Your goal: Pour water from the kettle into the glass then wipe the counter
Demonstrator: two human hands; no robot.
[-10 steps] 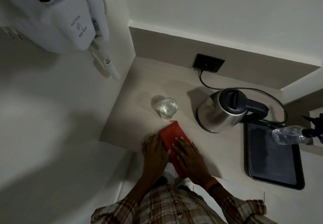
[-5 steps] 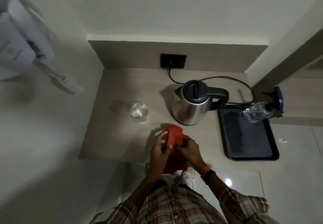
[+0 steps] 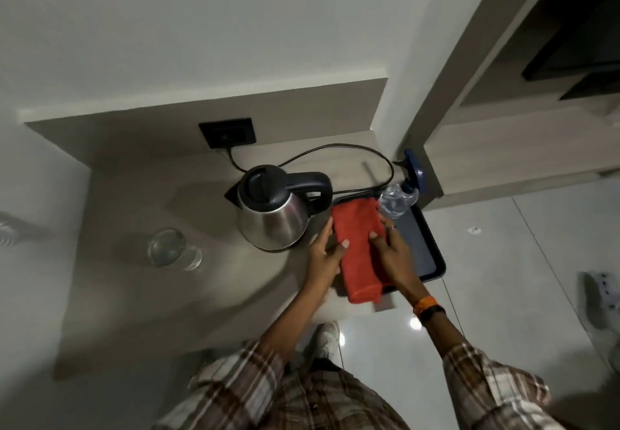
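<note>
Red cloth [image 3: 360,248] clamped in both hands' fingers [image 3: 343,245], kettle [image 3: 273,214] just left, tray [image 3: 432,255] beneath

The kettle [image 3: 273,216] stands on the counter [image 3: 134,295], in front of the wall socket [image 3: 227,132]. The glass [image 3: 166,247] stands to its left, well apart. To its right lies the tray [image 3: 426,245], and the spray bottle [image 3: 399,198] stands on the tray's far corner. The cloth [image 3: 360,248] is over the tray's left edge, between both hands
</note>
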